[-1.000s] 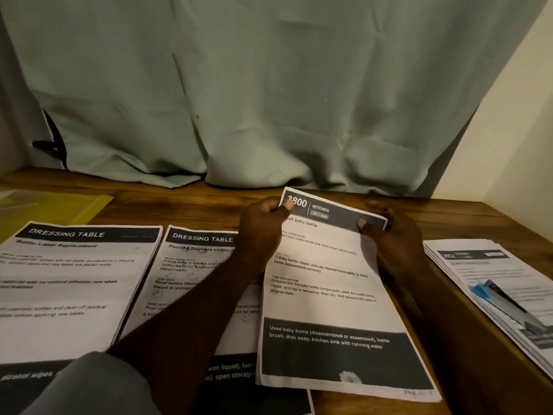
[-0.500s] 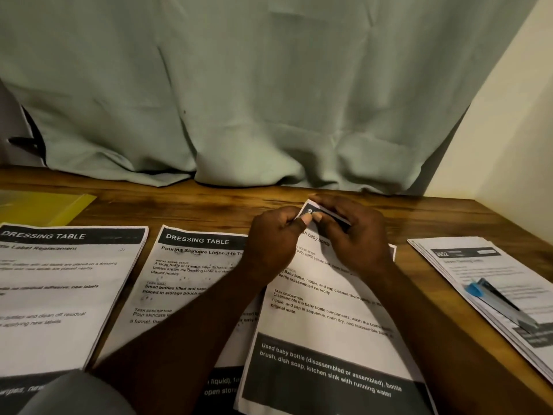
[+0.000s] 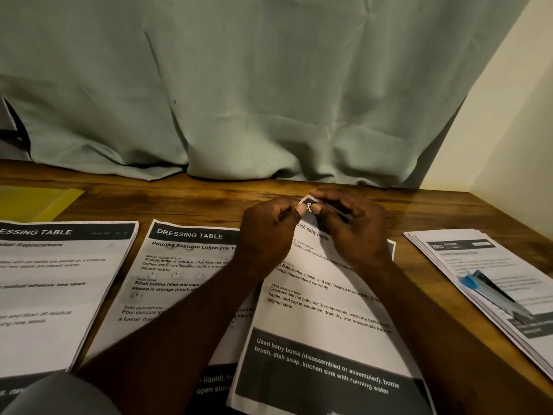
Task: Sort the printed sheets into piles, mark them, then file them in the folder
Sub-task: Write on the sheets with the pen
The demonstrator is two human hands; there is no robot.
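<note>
Watching from my end, I see both hands meet on one spot: the far left corner (image 3: 308, 204) of the baby-bottle sheet (image 3: 323, 333). The left hand (image 3: 266, 235) pinches that corner from the left with thumb against curled fingers. The right hand (image 3: 356, 232) pinches it from the right, and the two thumbs nearly touch. The corner is lifted slightly off the wooden table (image 3: 185, 199).

The sheet's long axis runs from that corner back toward me, leaning a little to the right. Nearly all of the paper therefore lies nearer than the hands, partly under the right forearm. Its left edge overlaps the middle DRESSING TABLE sheet (image 3: 179, 271), which the left forearm crosses. A second DRESSING TABLE sheet (image 3: 57, 283) lies further left.

I judge this to be the sorting step. I cannot tell whether the corner is being folded or checked for a second leaf stuck behind it.

The printed stack (image 3: 449, 256) with the blue pen (image 3: 493, 295) resting on it sits well apart to the right, nearer the right hand. The yellow folder (image 3: 39, 202) is far off to the left, so filing would suit the left hand.
</note>
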